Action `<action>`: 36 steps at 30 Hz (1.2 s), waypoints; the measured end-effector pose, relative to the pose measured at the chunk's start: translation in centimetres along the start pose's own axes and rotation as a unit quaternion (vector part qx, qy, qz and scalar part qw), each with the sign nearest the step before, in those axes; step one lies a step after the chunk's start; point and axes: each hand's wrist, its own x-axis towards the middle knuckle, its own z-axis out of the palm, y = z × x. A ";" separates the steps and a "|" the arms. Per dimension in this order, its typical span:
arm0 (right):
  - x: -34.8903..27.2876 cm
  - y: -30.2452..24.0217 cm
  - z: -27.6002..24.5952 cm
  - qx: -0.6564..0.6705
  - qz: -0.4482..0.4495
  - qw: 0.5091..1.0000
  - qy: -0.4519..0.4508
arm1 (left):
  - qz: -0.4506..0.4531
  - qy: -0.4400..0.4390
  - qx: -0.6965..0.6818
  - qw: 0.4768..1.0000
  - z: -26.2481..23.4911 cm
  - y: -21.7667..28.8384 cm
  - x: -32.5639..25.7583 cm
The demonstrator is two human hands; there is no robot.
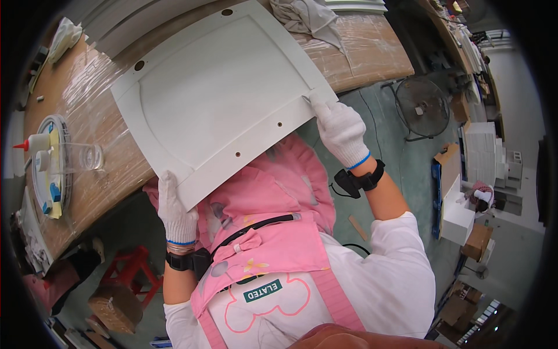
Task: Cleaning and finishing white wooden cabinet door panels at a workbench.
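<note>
A white cabinet door (215, 87) with a recessed middle lies tilted across the table's near edge and reaches out over my lap. Two dark round holes mark its far edge and two small brass-coloured holes its near one. At the near left corner my left hand (177, 212), in a white knit glove, is closed on the edge, one finger lying along the top. My right hand (340, 128), gloved alike, is closed at the right corner, its fingertips on the door's frame. A thin grey tip shows by these fingertips; what it belongs to is hidden.
The table (372, 49) is covered in brown board and clear film. A crumpled cloth (311, 20) lies beyond the door. On the left stand a red-tipped bottle (36, 142), a clear cup (90, 157) and a round lid (43, 125). A floor fan (421, 107) stands at right, a red stool (136, 270) behind left.
</note>
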 end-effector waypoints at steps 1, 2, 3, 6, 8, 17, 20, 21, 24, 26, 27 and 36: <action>0.1 0.2 0.1 0.029 0.008 0.999 0.018 | 0.001 -0.006 0.004 1.000 -0.3 -0.1 0.2; 0.3 0.4 0.2 0.029 0.008 0.999 0.018 | 0.002 -0.011 0.008 1.000 -0.6 -0.2 0.4; 0.5 0.6 0.5 0.034 0.015 0.999 0.024 | -0.003 -0.016 0.005 1.000 -0.9 -0.2 0.5; 0.5 0.0 -0.4 0.043 0.000 0.999 0.027 | -0.016 -0.022 -0.013 1.000 -0.9 -0.2 0.5; 0.6 -0.5 -0.6 0.046 -0.022 0.998 0.022 | -0.023 -0.023 -0.027 0.999 -0.4 0.0 0.2; -0.3 -7.3 -0.7 0.075 -0.053 0.996 -0.001 | 0.001 0.024 -0.018 1.000 0.4 0.0 -0.3; -1.2 -12.2 -0.9 0.171 -0.102 0.980 0.006 | -0.008 -0.003 -0.024 1.000 0.7 0.2 -0.4; -1.2 -12.3 -0.8 0.171 -0.108 0.979 0.006 | -0.005 0.001 -0.028 1.000 0.3 0.0 -0.3; -1.1 -11.0 -0.6 0.157 0.008 0.988 -0.003 | -0.006 -0.019 -0.042 0.999 -0.5 -0.2 0.0; -1.9 -11.6 -0.4 0.127 -0.012 0.992 -0.015 | -0.035 -0.050 -0.049 0.997 -0.3 -0.2 0.1; -2.3 -12.0 -0.5 0.099 -0.028 0.994 -0.023 | -0.034 -0.048 -0.051 0.997 -0.3 -0.3 0.2; -2.9 -13.4 -0.8 0.181 -0.048 0.982 -0.032 | -0.026 -0.087 -0.064 0.994 -0.9 -0.3 0.4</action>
